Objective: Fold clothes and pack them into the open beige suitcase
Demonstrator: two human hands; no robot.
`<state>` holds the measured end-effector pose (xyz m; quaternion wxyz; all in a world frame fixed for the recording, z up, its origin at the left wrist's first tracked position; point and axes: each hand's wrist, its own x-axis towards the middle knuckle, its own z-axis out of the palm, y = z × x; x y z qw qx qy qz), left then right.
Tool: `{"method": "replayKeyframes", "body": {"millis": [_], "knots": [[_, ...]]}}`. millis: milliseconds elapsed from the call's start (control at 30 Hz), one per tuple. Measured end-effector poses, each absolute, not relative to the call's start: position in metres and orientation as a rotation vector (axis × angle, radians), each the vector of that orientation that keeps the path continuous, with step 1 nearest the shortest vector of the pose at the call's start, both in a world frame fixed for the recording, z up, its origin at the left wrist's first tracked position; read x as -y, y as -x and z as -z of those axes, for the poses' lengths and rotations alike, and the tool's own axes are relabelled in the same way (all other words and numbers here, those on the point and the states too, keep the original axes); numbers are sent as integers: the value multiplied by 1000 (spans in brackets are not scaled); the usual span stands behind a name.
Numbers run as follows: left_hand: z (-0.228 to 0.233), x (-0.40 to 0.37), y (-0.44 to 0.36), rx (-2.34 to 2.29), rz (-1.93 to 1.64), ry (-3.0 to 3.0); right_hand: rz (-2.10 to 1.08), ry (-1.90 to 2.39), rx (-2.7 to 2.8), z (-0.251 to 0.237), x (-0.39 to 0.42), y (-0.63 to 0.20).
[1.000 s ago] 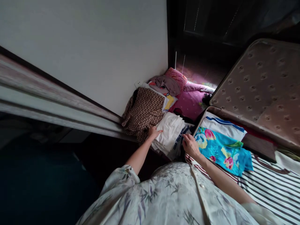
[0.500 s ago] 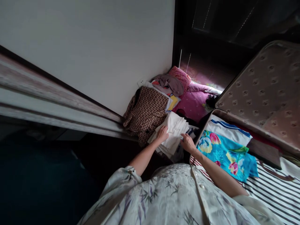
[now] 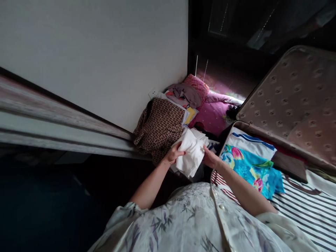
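A white folded cloth garment (image 3: 191, 154) is held between my two hands, above a stack of other pale folded clothes. My left hand (image 3: 173, 154) grips its left edge, thumb on top and fingers underneath. On the opposite edge, my right hand (image 3: 210, 157) pinches the cloth, with its fingers partly hidden. Just beyond the left hand lies a brown patterned garment (image 3: 162, 122). Close to the right forearm, a blue floral garment (image 3: 249, 168) lies in the open suitcase (image 3: 237, 123).
The suitcase lid (image 3: 291, 94) leans open at the right. Striped clothing (image 3: 301, 206) lies in the case. A pink bedspread (image 3: 214, 115) and mauve clothes (image 3: 186, 94) are piled by the white wall (image 3: 105, 63). A long pale ledge (image 3: 65, 122) runs along the left.
My hands have lifted the white garment off the stack and now hold it from both sides. The left hand has shifted to its left edge. The view has turned slightly.
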<state>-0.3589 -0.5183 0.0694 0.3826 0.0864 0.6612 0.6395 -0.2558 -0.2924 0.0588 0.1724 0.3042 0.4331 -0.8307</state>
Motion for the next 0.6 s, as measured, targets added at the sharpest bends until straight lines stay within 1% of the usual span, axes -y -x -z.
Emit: {"method": "replayKeyframes", "body": {"millis": [67, 133, 300, 367, 500, 600], "knots": [[-77, 521, 354, -1550, -1606, -228, 2405, -825, -1000, -68, 293, 253], [-78, 519, 347, -1488, -1561, -253, 2494, -848, -941, -72, 293, 250], [-54, 509, 332, -1645, -1432, -276, 2517, -1075, -1220, -73, 291, 237], [-41, 505, 339, -1797, -1375, -325, 2556, -1157, -1304, -79, 289, 229], [-19, 494, 378, -2307, -1118, -414, 2666, -1223, -1319, -102, 273, 207], [-6, 483, 410, -2421, -970, -437, 2683, -1225, -1372, -119, 247, 182]]}}
